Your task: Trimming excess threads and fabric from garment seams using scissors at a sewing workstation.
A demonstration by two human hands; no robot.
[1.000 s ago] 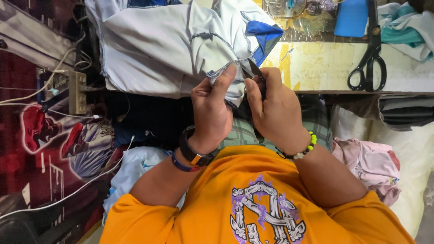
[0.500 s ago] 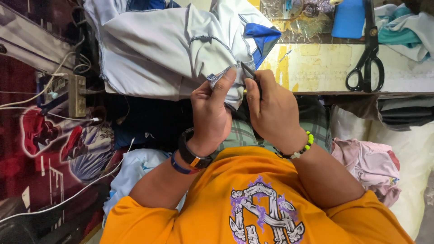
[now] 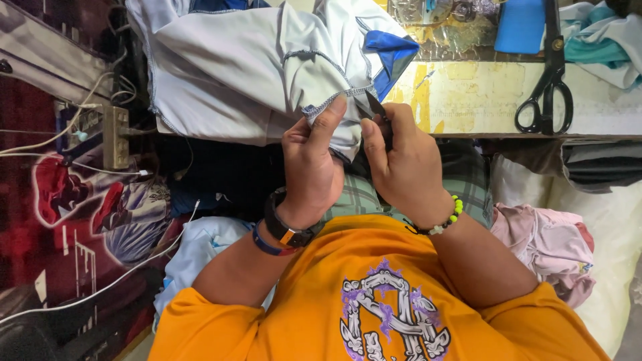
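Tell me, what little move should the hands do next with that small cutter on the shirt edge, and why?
Probably nudge the small cutter tip a bit closer to the stitched hem and snip there. The left hand pinches the pale garment edge up taut, and the right hand holds the blade pointed right at that seam, beside the left fingertip, so only a small careful move seems needed.
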